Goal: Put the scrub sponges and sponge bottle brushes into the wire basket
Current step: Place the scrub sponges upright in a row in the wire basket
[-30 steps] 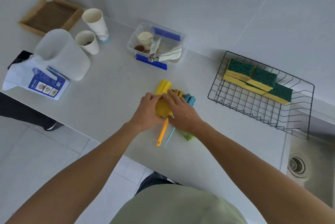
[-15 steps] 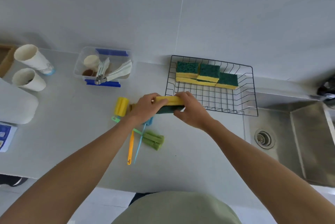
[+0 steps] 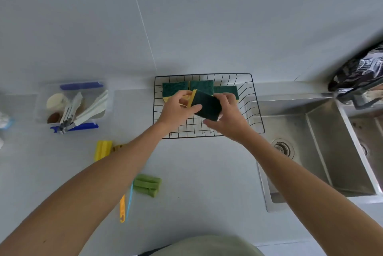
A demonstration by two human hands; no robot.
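Observation:
Over the black wire basket (image 3: 257, 110) both hands hold one green-and-yellow scrub sponge (image 3: 206, 104), tilted with its green side up. My left hand (image 3: 178, 108) grips its left end and my right hand (image 3: 228, 117) its right end. Three more scrub sponges (image 3: 175, 89) lie in a row along the basket's back. On the counter to the left lie sponge bottle brushes: a yellow one (image 3: 102, 150), a green one (image 3: 147, 185), and orange (image 3: 122, 208) and blue (image 3: 130, 199) handles, partly hidden by my left forearm.
A clear plastic box (image 3: 41, 106) with blue clips holds small items at the left. A steel sink (image 3: 323, 148) with a drain lies right of the basket. A dark patterned object (image 3: 358, 73) hangs over the sink's far corner.
Both hands carried the scrub sponge from the counter near the brushes to above the basket. The view swung right, bringing the sink into sight.

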